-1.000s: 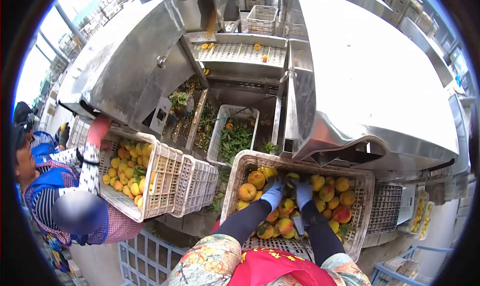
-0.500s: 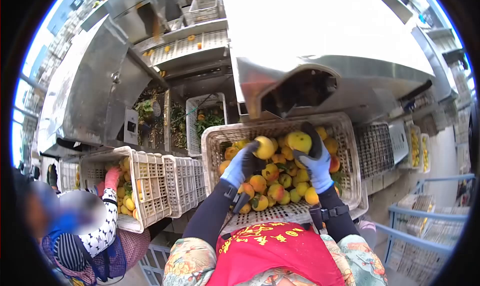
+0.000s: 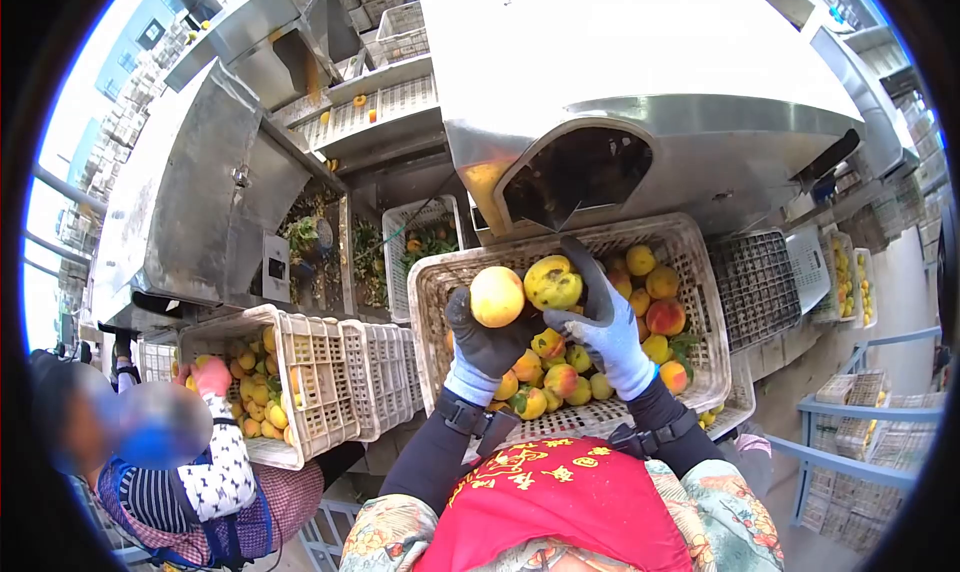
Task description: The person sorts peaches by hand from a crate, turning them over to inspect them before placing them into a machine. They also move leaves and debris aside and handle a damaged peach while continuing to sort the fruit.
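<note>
My left hand (image 3: pixel 478 350), in a grey-and-blue glove, is closed around a yellow-orange peach (image 3: pixel 497 297). A greener yellow peach (image 3: pixel 553 282) with dark marks sits in the grip of my right hand (image 3: pixel 607 334), gloved alike. Both are held side by side above a white plastic crate (image 3: pixel 424 290). Loose peaches (image 3: pixel 562 380) in red, yellow and green lie in the crate below, partly hidden by my hands and forearms. Some green leaves show among them at the right.
Behind the crate stands a metal machine (image 3: pixel 700 162) with a dark opening (image 3: pixel 577 177). To the left, a co-worker's pink glove (image 3: pixel 210 375) is at another peach crate (image 3: pixel 318 382). A black crate (image 3: pixel 750 287) and a blue metal frame (image 3: pixel 870 407) are at the right.
Both my hands have lifted, bringing the two peaches closer together and nearer the camera. The view has shifted slightly. The co-worker's gloved hand has moved toward the near-left side of their crate.
</note>
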Available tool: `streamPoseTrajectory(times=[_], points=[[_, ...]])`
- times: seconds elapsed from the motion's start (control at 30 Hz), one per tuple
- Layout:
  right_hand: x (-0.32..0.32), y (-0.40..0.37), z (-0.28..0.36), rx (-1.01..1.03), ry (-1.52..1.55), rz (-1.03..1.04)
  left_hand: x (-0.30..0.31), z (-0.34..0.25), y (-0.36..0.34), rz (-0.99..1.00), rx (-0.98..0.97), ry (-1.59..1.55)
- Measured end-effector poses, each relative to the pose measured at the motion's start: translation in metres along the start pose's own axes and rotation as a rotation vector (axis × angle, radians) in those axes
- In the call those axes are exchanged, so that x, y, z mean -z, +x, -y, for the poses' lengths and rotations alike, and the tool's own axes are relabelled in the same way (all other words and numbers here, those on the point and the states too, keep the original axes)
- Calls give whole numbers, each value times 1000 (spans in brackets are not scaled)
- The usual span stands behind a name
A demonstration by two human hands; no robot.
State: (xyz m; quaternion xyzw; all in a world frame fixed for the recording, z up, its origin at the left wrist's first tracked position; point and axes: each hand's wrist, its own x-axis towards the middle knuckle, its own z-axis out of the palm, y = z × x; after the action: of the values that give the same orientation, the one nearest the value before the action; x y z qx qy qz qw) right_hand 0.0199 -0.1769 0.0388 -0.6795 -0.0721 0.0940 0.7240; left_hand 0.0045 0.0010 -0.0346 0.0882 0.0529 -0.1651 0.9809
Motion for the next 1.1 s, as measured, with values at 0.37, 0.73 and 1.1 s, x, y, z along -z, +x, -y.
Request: streamPoseTrajectory(times=[0.37, 0.73, 1.1], points=[[-7, 36, 21, 533, -723, -330, -40, -12, 24, -24, -168, 43], [-26, 117, -57, 367, -1193, -650, -17, -8, 6, -134, -263, 61], [-32, 46, -6, 425, -693, -20, -49, -11, 4, -47, -364, 607]])
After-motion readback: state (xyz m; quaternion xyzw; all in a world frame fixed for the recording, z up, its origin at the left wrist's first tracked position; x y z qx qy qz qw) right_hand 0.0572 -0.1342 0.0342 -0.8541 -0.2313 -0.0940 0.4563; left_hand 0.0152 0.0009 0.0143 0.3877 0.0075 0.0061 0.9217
